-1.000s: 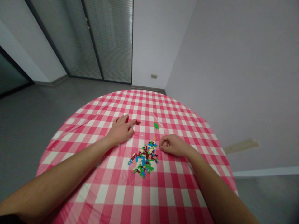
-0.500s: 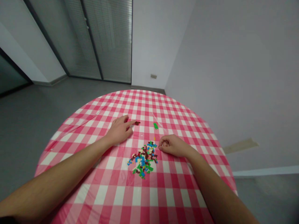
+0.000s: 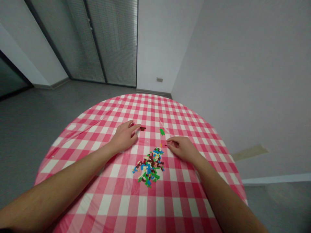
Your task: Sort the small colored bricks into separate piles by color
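Observation:
A loose pile of small toy bricks (image 3: 150,166) in green, blue, dark brown, cream and red lies on the table. My left hand (image 3: 124,135) rests beyond it on the left, fingers apart, the index fingertip at the edge of a flat dark brown piece (image 3: 143,128). Right of the pile, my right hand (image 3: 182,147) pinches a small dark brown brick (image 3: 166,145) between thumb and fingertips. A tiny yellow-orange piece (image 3: 161,145) lies just left of that brick. Farther back is a green piece (image 3: 162,131), apart from both hands.
A red-and-white checked cloth (image 3: 150,204) covers the round table, with its curved edge at the back and sides. Beyond stand a white wall (image 3: 230,64) with a socket (image 3: 159,79) and glass panels with blinds (image 3: 116,42). Grey floor (image 3: 19,129) shows on the left.
My right hand has moved slightly up and away from the pile, and a dark brown brick now shows at its fingertips. My left hand has barely moved beside the dark brown piece.

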### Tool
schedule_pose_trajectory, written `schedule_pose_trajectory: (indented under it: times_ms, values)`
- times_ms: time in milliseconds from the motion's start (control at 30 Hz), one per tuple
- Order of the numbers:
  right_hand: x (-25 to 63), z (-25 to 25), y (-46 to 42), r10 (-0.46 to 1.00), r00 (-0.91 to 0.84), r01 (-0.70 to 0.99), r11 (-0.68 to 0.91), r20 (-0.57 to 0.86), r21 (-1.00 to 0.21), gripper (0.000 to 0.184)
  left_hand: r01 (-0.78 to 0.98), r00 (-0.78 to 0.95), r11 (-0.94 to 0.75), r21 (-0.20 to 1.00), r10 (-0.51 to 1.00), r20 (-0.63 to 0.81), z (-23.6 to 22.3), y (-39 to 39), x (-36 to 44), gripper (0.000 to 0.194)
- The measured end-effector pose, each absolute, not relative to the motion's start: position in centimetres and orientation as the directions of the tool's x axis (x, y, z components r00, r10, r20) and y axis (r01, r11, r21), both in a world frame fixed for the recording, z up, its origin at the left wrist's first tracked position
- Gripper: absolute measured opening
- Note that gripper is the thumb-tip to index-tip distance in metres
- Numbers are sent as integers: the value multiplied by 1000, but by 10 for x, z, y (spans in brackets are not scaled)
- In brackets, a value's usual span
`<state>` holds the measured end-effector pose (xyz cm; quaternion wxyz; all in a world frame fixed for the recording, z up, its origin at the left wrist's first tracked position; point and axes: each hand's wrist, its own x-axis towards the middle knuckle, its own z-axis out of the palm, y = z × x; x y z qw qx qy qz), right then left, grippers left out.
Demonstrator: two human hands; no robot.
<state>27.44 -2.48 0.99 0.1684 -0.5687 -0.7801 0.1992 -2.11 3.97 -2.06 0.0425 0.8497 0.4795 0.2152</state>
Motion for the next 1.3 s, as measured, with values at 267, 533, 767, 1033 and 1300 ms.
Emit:
schedule_pose_trajectory:
  times_ms: [267,533,767,1033,1300]
  values:
    - [266,10,-25,921,-376,822,384,107,-421,22,715,433,-603,355,780,453,-14,38,-22,22]
    - [226,12,-50,833,-438,654,554,339,-516,21,290,658,-926,241,376,652,13,-5,-3,9]
    - [218,10,-53,881,-377,636,470,285,-611,21,296,655,-930,219,364,662,8,-8,2,7]
    - [214,6,-53,889,-338,596,456,309,-661,20,320,629,-909,269,415,657,5,-7,1,10]
    - [235,-5,-38,957,15,579,229,291,-782,31,664,371,-649,371,717,590,-10,31,-15,14]
